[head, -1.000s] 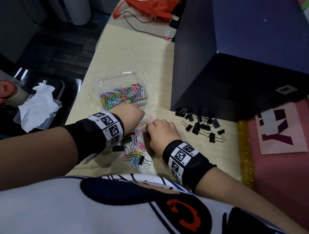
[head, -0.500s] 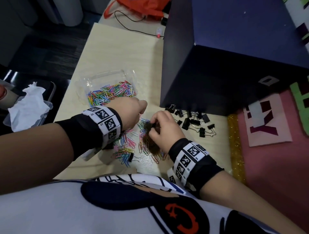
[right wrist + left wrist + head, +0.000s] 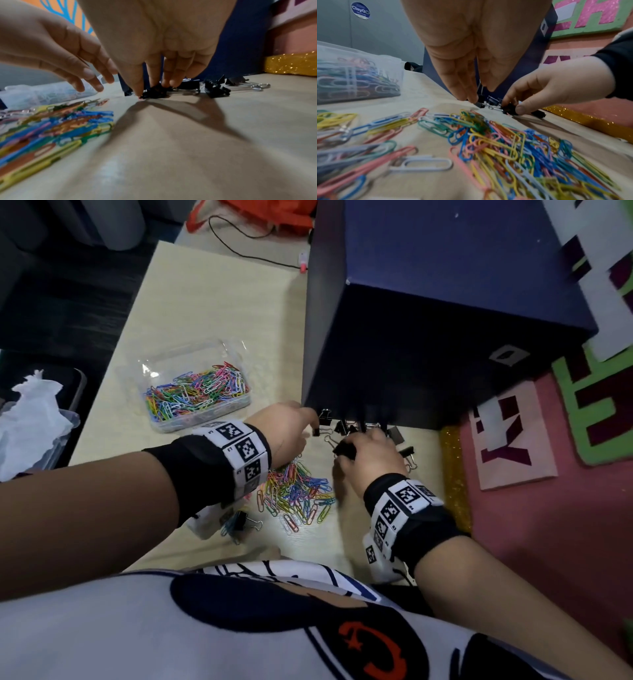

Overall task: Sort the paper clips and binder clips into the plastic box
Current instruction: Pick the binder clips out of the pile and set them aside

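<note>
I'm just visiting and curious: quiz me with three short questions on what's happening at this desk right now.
1. True or false: the plastic box holds binder clips.
2. What does the right hand grip? A) paper clips B) binder clips C) tissue
3. Fill in: the loose paper clips lie on the ____ between the wrists.

Key:
1. False; only coloured paper clips show in it.
2. B; they sit by the blue box, where the left hand also reaches.
3. Table.

A craft or school-office corner: a pale tabletop [image 3: 191,302] beside a glittery cut-letter board [image 3: 589,392], a grey cabinet [image 3: 376,33] behind.
</note>
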